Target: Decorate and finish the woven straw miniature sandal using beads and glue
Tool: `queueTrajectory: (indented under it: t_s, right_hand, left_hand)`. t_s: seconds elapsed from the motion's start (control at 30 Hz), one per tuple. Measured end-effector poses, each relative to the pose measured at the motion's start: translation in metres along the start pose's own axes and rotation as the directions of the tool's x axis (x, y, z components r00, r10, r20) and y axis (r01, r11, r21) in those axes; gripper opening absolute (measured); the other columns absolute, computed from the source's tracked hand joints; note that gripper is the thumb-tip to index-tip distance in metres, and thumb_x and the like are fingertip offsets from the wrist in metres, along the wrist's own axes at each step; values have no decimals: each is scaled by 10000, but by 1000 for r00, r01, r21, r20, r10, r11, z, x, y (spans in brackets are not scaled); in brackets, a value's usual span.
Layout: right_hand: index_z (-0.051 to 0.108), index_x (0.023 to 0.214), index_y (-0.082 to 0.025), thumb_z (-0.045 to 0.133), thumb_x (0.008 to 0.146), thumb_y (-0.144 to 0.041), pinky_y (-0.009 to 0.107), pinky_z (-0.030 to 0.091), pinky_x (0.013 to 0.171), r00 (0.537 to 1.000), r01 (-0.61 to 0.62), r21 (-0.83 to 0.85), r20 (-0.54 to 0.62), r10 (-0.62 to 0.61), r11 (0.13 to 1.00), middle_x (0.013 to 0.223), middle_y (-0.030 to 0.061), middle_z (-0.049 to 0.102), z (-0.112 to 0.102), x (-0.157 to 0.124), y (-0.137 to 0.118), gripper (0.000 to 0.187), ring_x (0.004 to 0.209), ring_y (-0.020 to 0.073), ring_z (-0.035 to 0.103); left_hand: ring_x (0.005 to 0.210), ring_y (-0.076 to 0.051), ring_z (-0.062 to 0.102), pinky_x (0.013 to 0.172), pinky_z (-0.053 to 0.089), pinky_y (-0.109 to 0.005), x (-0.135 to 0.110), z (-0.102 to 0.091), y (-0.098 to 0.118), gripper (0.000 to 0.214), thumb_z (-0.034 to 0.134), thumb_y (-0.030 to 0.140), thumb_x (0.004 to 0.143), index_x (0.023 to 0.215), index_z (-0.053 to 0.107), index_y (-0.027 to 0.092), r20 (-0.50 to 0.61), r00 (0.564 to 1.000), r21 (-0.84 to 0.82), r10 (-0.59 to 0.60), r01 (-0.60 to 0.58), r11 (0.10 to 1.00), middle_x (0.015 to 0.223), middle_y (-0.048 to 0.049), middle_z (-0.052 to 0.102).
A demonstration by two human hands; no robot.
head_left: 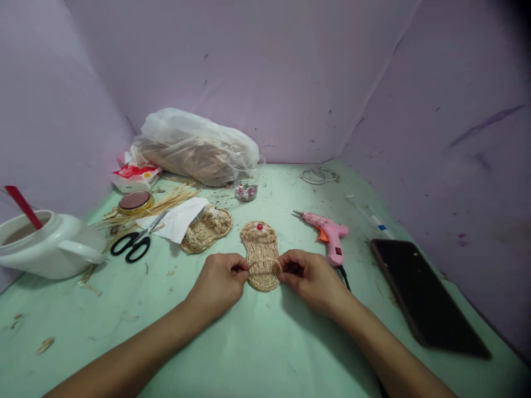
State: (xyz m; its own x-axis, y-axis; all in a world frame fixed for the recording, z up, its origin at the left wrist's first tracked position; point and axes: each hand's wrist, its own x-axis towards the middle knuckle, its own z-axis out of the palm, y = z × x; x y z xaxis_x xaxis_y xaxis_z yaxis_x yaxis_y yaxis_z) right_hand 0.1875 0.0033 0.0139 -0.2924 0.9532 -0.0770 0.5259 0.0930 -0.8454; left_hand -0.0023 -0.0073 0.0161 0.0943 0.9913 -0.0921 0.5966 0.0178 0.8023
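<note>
A small woven straw sandal sole with a red bead at its toe lies flat on the pale green table. My left hand pinches a thin straw strand at the sole's left edge. My right hand pinches the same strand at the right edge, so it crosses the sole near the heel. Both hands are closed with fingers curled. A second, finished straw sandal lies to the left of the sole.
A pink glue gun and a dark phone lie at right. Black scissors, white paper, loose straw, a round tin, a white pot, a plastic bag and a bead cup sit at left and back.
</note>
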Motion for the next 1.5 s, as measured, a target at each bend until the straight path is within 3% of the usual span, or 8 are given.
queueTrajectory:
  t_s: [0.47, 0.63, 0.97, 1.17, 1.27, 1.4, 1.5]
  right_hand:
    - [621, 718, -181, 574, 674, -119, 245, 426, 560, 999, -26, 23, -26, 26, 999, 628, -3, 618, 2, -2, -2, 89, 604, 142, 565]
    - [611, 696, -191, 603, 659, -121, 250, 434, 571, 993, -8, -7, -119, 7, 1000, 752, 13, 593, 4, -2, -2, 79, 623, 133, 560]
    - [567, 753, -195, 570, 679, -97, 266, 446, 618, 992, -57, 29, -115, 60, 998, 815, 21, 577, 7, -4, -1, 123, 660, 135, 560]
    - [586, 901, -208, 486, 684, -30, 285, 452, 664, 1000, -10, -1, -8, 10, 1000, 855, 42, 602, -4, -6, -1, 298, 754, 167, 567]
    - [575, 838, -202, 434, 711, -39, 309, 453, 712, 999, 37, -18, -32, -37, 999, 889, 60, 606, -5, -5, 0, 251, 812, 184, 578]
    - [552, 794, -208, 404, 728, -62, 368, 422, 848, 991, 42, -40, -122, -47, 998, 1174, 87, 540, 0, -4, 3, 218, 1083, 220, 514]
    - [535, 799, -214, 393, 759, -94, 371, 440, 843, 995, 47, -50, -90, -51, 998, 1173, 87, 559, 3, -3, 7, 190, 1105, 215, 515]
  left_hand:
    - [630, -170, 569, 600, 409, -252, -1, 0, 1, 143, 536, 201, 682, 670, 677, 177, -24, 999, 1, 41, -41, 999, 668, -24, 664]
    - [528, -141, 504, 491, 363, -225, -1, 2, -2, 137, 529, 223, 694, 643, 642, 166, -23, 1000, -24, 15, -15, 1000, 552, 1, 589]
    - [511, -133, 488, 484, 351, -224, -4, -1, 8, 107, 523, 192, 685, 638, 614, 163, 10, 999, -9, -41, 41, 999, 529, 10, 547]
    - [656, -156, 555, 611, 405, -256, -3, -13, 4, 282, 405, 15, 612, 717, 606, 183, 30, 999, 150, 39, -43, 988, 731, -19, 618]
    - [738, -162, 585, 640, 427, -258, 0, -16, 1, 260, 384, 0, 611, 668, 556, 187, 24, 994, 151, 107, -110, 982, 869, -38, 622]
    - [935, -198, 592, 708, 456, -279, 3, -9, -7, 226, 389, 21, 649, 677, 536, 190, -28, 979, 116, 204, -199, 973, 1056, -85, 609]
    - [1050, -213, 557, 781, 458, -306, 2, -3, -13, 204, 388, 43, 693, 703, 521, 197, -76, 963, 114, 260, -251, 961, 1100, -104, 615]
